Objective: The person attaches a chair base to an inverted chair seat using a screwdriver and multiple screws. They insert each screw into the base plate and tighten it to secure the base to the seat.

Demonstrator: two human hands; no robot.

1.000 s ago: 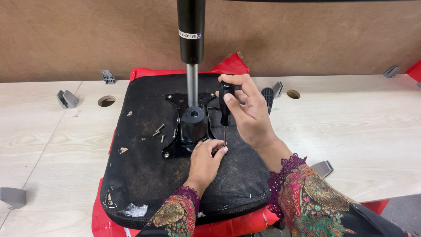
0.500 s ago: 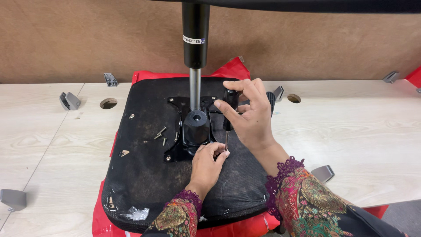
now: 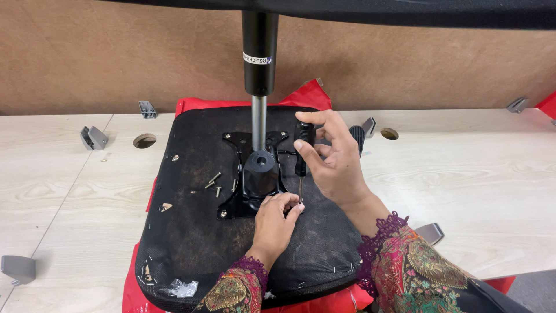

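Screwdriver [image 3: 300,159] clenched upright in right hand [image 3: 333,165], tip at plate [image 3: 234,203] corner; left hand [image 3: 275,220] pinches screw there. Judged: screw-driving step; next needs steady turning.

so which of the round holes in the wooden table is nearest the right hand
The round hole just right of the black seat base, beside the right hand; the other hole lies far left.

Grey brackets [image 3: 94,138] lie on the pale wooden table [image 3: 475,185].

right hand [image 3: 333,165] grips upright screwdriver [image 3: 302,152] | left hand [image 3: 275,215] steadies its tip | on black seat underside [image 3: 191,232]
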